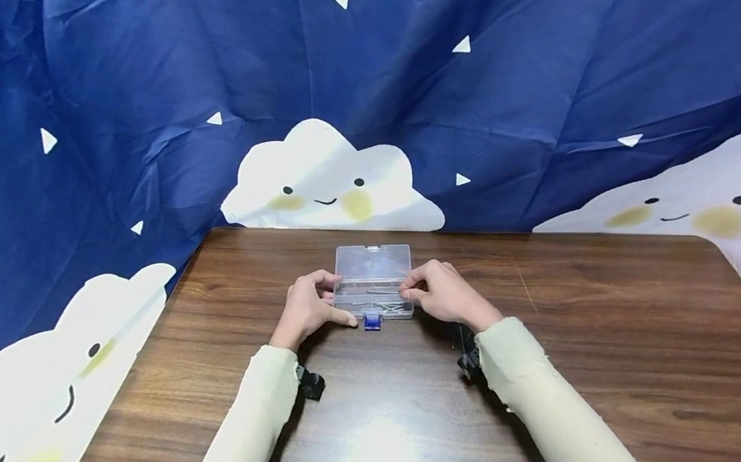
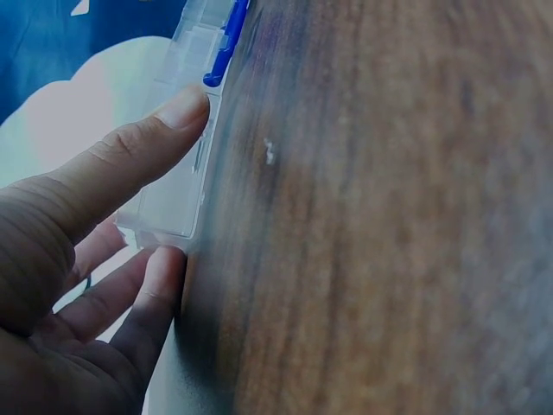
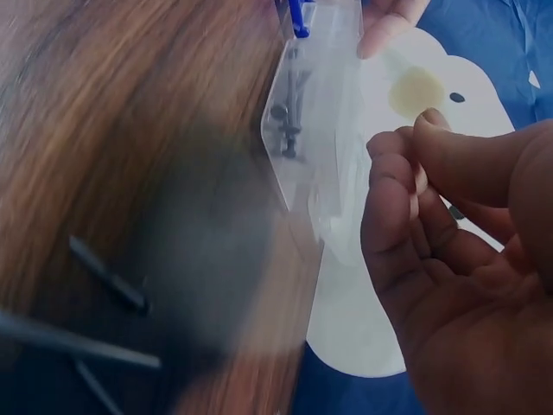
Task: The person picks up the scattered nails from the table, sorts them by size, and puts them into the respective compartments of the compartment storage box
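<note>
A clear plastic compartment box [image 1: 371, 283] lies on the table with its lid [image 1: 372, 261] raised at the back and a blue latch [image 1: 372, 322] at the front. My left hand [image 1: 310, 308] grips its left end, thumb along the front edge and fingers at the side. Several thin, nail-like metal pieces [image 1: 392, 307] lie in the front right compartment. Over the right part of the box, my right hand [image 1: 443, 292] has its thumb and forefinger pinched together. A thin metal piece [image 1: 383, 291] reaches to those fingertips; in the right wrist view the fingers hide it.
The brown wooden table [image 1: 616, 338] spreads out around the box. A blue curtain [image 1: 462, 73] with white clouds hangs along its back and left. Black wrist cameras [image 1: 310, 384] are strapped to both sleeves. Blurred dark strips [image 3: 108, 275] appear low in the right wrist view.
</note>
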Tool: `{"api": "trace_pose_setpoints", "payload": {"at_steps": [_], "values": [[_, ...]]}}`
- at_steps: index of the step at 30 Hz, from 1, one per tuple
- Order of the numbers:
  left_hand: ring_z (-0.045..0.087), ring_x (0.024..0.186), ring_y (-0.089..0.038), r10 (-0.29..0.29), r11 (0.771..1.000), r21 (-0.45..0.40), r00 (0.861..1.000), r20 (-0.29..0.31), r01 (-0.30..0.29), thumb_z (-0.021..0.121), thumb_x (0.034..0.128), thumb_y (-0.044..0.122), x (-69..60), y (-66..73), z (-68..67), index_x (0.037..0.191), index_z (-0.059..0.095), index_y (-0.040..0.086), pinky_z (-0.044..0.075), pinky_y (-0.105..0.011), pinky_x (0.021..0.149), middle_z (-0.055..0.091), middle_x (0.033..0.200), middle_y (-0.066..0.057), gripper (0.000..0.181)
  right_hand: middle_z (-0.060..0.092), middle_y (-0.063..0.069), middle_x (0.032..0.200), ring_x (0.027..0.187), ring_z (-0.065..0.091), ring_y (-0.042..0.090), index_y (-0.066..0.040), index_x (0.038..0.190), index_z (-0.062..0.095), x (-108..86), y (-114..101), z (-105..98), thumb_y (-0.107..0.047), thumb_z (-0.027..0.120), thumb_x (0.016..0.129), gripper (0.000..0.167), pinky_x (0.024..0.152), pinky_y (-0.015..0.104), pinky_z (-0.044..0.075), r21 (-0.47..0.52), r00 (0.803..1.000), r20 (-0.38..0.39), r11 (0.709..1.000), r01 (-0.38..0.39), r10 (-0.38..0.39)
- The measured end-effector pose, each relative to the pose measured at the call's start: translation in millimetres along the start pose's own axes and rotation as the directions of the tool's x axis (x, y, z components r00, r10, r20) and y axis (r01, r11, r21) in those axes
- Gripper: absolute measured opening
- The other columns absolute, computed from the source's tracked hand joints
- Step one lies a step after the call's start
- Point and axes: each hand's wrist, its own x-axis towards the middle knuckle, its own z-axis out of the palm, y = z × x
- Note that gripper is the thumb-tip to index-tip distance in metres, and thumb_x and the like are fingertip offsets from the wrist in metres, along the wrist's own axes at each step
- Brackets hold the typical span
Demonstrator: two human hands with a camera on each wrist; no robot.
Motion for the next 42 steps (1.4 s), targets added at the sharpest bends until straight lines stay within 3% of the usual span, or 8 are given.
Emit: {"api": "trace_pose_setpoints", "payload": {"at_steps": [15,42], "values": [[0.063,0.082,-0.018,0.000,1.000,-0.003,1.000,0.002,0.000,0.103,0.0384,0.010,1.1,-0.9,0.6,0.111,0.074,0.013,0.052,-0.030,0.073,0.069,0.088,-0.004,0.079,0.072,-0.005,0.083,0.077,0.063,0.012,-0.006,0.093,0.078,-19.3,21,-13,-0.010,0.073,0.092,0.006,0.078,0.036,0.050,-0.025,1.000,0.000,1.000,0.008,-0.008],[0.064,0.083,-0.018,0.001,1.000,0.012,1.000,0.010,-0.001,0.104,0.0388,0.012,2.2,-2.2,0.5,0.113,0.073,0.012,0.052,-0.031,0.074,0.070,0.091,-0.004,0.080,0.067,-0.007,0.073,0.068,0.059,0.009,-0.008,0.086,0.076,-53.1,54,-24,-0.013,0.076,0.091,0.007,0.069,0.030,0.048,-0.055,0.999,0.038,0.998,0.003,-0.001]]}}
